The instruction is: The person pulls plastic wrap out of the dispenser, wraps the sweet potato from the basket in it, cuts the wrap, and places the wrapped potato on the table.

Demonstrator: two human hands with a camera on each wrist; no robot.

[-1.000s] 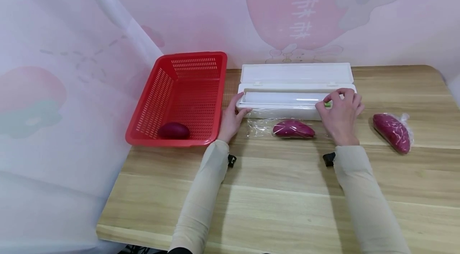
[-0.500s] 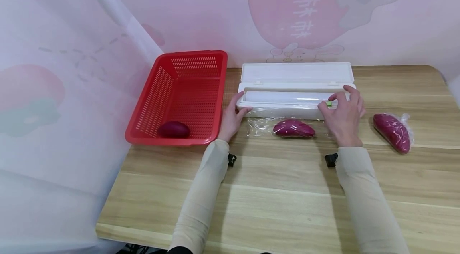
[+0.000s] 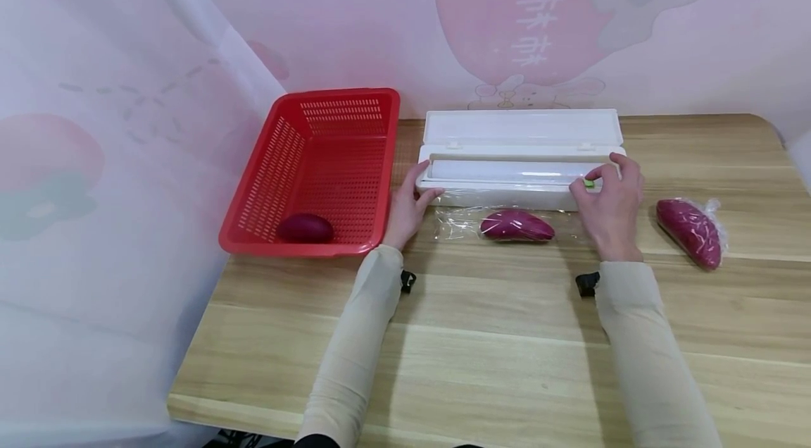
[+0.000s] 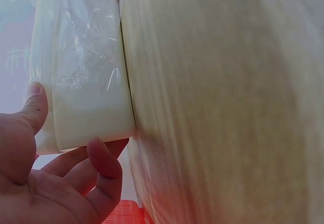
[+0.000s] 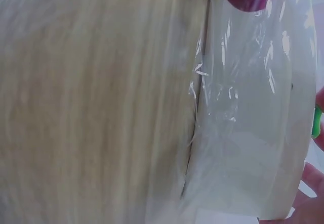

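In the head view a white cling film dispenser (image 3: 507,196) lies with its lid tipped back and a film roll inside. My left hand (image 3: 404,214) grips its left end; in the left wrist view the thumb and curled fingers lie about that end. My right hand (image 3: 613,212) pinches the small green slide cutter (image 3: 589,184) near the dispenser's right end. Clear film (image 3: 456,224) hangs over the front edge onto the table. A purple sweet potato (image 3: 517,225) lies on or under this film; I cannot tell which.
A red plastic basket (image 3: 231,233) stands left of the dispenser, holding another purple sweet potato (image 3: 305,228). A film-wrapped sweet potato (image 3: 689,233) lies on the wooden table (image 3: 494,363) at the right. A printed cloth (image 3: 355,18) hangs behind the table.
My right hand has slid a little to the right along the dispenser with the green slide cutter. The left hand has kept its place, and the sweet potatoes have not moved.
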